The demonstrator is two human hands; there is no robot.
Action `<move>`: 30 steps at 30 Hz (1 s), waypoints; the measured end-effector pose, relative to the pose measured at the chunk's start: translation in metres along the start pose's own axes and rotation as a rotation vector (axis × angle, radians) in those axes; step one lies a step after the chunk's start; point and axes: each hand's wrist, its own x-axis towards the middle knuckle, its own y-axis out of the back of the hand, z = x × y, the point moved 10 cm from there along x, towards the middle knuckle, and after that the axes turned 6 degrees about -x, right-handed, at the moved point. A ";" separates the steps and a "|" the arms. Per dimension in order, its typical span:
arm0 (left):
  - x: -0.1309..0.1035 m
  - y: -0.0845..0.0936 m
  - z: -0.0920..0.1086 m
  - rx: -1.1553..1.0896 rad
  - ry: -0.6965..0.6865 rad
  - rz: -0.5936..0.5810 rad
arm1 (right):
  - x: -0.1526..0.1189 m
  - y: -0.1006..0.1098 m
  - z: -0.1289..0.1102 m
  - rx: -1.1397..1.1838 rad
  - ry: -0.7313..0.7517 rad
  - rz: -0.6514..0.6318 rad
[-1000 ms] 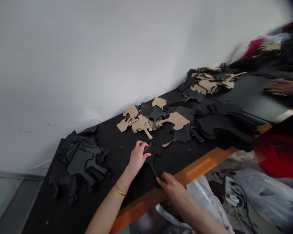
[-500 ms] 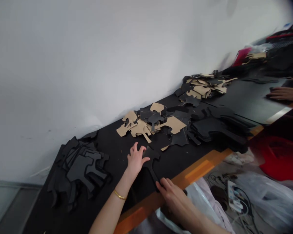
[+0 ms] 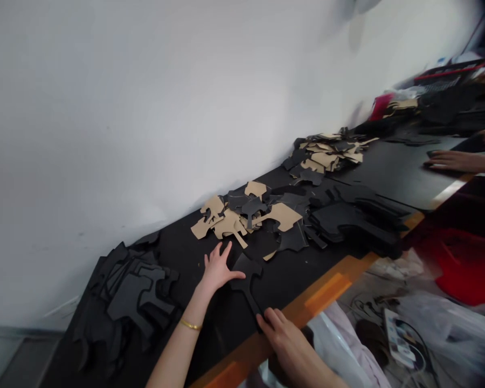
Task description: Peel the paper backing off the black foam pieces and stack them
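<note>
A single black cut-out piece (image 3: 246, 270) lies on the black table, its wide head away from me and its narrow stem toward the near edge. My left hand (image 3: 218, 270), above a gold bracelet, has its fingers spread; the thumb reaches the left side of the wide head. The fingers of my right hand (image 3: 278, 327) pinch the end of the stem. Beyond both hands lies a loose heap of tan and black offcuts (image 3: 230, 222). Left of my left arm is a pile of dark cut-out pieces (image 3: 129, 296).
More black pieces (image 3: 351, 218) are stacked at the right, near the orange table edge (image 3: 327, 291). Another offcut heap (image 3: 323, 156) sits by the wall. Another person's hand (image 3: 448, 160) rests at the far right. Plastic bags (image 3: 448, 323) and cables are below the table.
My left hand has moved slightly left and its fingers have spread wider off the piece. The right hand keeps its pinch on the stem. The camera view has shifted a little.
</note>
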 end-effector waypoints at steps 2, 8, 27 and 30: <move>-0.013 0.000 0.016 0.029 -0.063 0.092 | 0.000 0.002 0.001 0.020 -0.001 0.029; -0.038 -0.043 0.056 0.101 -0.215 -0.005 | -0.001 0.004 0.002 0.047 0.031 0.120; -0.082 -0.048 0.093 -0.238 -0.618 -0.274 | -0.006 -0.018 0.009 0.116 0.094 0.297; -0.071 -0.032 0.079 -0.427 -0.454 -0.167 | -0.006 -0.022 0.011 0.110 0.136 0.332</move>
